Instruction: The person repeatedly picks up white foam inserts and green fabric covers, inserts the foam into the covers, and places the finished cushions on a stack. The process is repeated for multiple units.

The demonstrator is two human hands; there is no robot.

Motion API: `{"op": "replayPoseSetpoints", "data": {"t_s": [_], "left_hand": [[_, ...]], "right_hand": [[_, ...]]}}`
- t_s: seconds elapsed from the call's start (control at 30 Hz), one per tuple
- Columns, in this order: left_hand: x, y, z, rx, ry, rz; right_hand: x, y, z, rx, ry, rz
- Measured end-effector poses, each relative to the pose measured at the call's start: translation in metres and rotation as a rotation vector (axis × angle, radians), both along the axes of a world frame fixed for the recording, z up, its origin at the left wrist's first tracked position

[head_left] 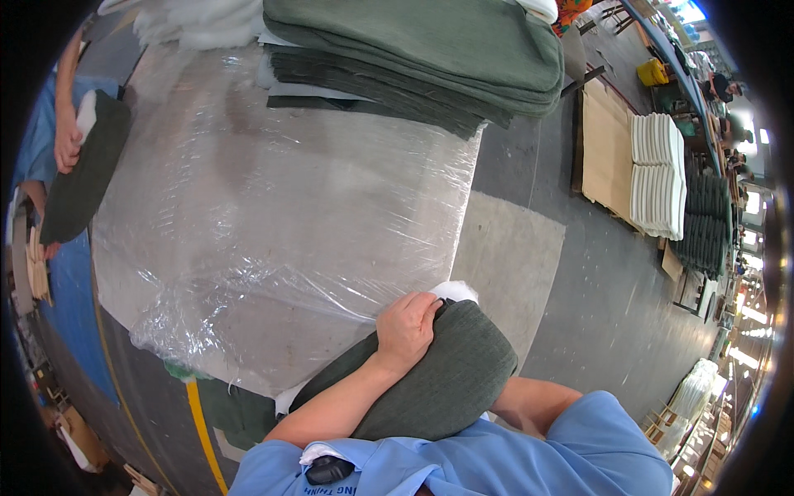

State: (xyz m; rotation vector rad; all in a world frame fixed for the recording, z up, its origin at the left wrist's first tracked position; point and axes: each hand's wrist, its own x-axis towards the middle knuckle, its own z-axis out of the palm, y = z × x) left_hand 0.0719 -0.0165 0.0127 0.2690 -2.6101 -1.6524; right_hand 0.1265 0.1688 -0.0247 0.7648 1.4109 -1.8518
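Observation:
Against my body I have a dark green fabric cushion (pixel 451 372), tilted at the table's near edge. White padding (pixel 456 290) pokes out of its far end. My left hand (pixel 407 331) is closed, its fingers pinching the dark edge of the cushion cover beside that padding. My right forearm (pixel 533 401) passes behind the cushion on the right, and the right hand is hidden there. The wide table (pixel 273 190) in front of me is covered with clear, wrinkled plastic film.
Stacked green cushion covers (pixel 413 41) lie at the table's far side, beside white padding (pixel 194 21). At far left another person's hand (pixel 68 145) holds a similar green cushion (pixel 91 169). White pads (pixel 657 174) are piled on a brown board (pixel 608 153) to the right.

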Motion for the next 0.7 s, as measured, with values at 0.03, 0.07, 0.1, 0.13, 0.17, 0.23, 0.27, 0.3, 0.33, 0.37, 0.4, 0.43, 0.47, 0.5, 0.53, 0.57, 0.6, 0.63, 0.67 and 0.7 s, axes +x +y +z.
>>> {"op": "replayPoseSetpoints", "data": {"t_s": [0.03, 0.07, 0.1, 0.13, 0.17, 0.23, 0.27, 0.3, 0.33, 0.37, 0.4, 0.43, 0.47, 0.5, 0.53, 0.57, 0.6, 0.63, 0.67, 0.7], "left_hand": [[-0.001, 0.000, 0.000, 0.002, -0.003, -0.001], [-0.001, 0.001, -0.001, 0.004, -0.006, -0.002], [-0.002, 0.001, -0.001, 0.006, -0.009, -0.002], [-0.002, 0.001, -0.001, 0.002, -0.009, -0.005], [-0.002, 0.002, -0.001, -0.003, -0.009, -0.009], [-0.005, 0.003, -0.002, -0.008, 0.004, -0.006], [-0.006, 0.005, -0.003, -0.009, 0.017, -0.002], [-0.007, 0.008, -0.003, -0.006, 0.028, 0.006], [-0.009, 0.010, -0.005, -0.022, 0.025, -0.013], [-0.012, 0.011, -0.006, -0.038, 0.021, -0.032], [-0.015, 0.013, -0.008, -0.056, 0.022, -0.062], [-0.016, 0.013, -0.008, -0.058, 0.047, -0.063], [-0.017, 0.013, -0.008, -0.059, 0.072, -0.064], [-0.017, 0.013, -0.008, -0.060, 0.096, -0.064], [-0.017, 0.010, -0.007, -0.079, 0.128, -0.075], [-0.014, 0.006, -0.004, -0.097, 0.159, -0.085], [-0.010, 0.002, -0.001, -0.114, 0.187, -0.101], [-0.009, 0.000, 0.002, -0.111, 0.222, -0.141], [-0.008, -0.003, 0.005, -0.108, 0.257, -0.181], [-0.007, -0.006, 0.008, -0.106, 0.286, -0.203]], "right_hand": [[0.000, 0.000, 0.000, 0.002, 0.000, -0.002], [0.001, 0.000, 0.000, 0.006, -0.002, -0.004], [0.001, 0.000, 0.000, 0.006, -0.001, -0.003], [0.001, 0.000, 0.000, 0.008, 0.000, -0.004], [0.001, 0.000, 0.000, 0.011, -0.001, -0.006], [0.000, 0.001, -0.001, 0.015, 0.006, -0.005], [0.000, 0.001, -0.001, 0.017, 0.005, -0.007], [0.001, 0.004, 0.001, 0.025, 0.009, -0.001], [-0.002, 0.004, -0.001, 0.025, 0.015, 0.004], [-0.002, 0.004, -0.002, 0.027, 0.018, 0.013], [0.000, 0.002, -0.001, 0.029, 0.019, 0.007], [0.001, 0.001, -0.001, 0.032, 0.020, 0.004], [0.001, 0.002, 0.000, 0.039, 0.025, 0.004], [-0.002, 0.005, 0.000, 0.051, 0.036, 0.010], [-0.005, 0.008, 0.000, 0.055, 0.041, 0.028], [-0.008, 0.012, 0.000, 0.071, 0.049, 0.056], [-0.012, 0.015, 0.001, 0.098, 0.062, 0.089], [-0.018, 0.019, 0.003, 0.149, 0.086, 0.121], [-0.027, 0.026, 0.007, 0.212, 0.101, 0.160], [-0.045, 0.036, 0.010, 0.313, 0.097, 0.266]]}}
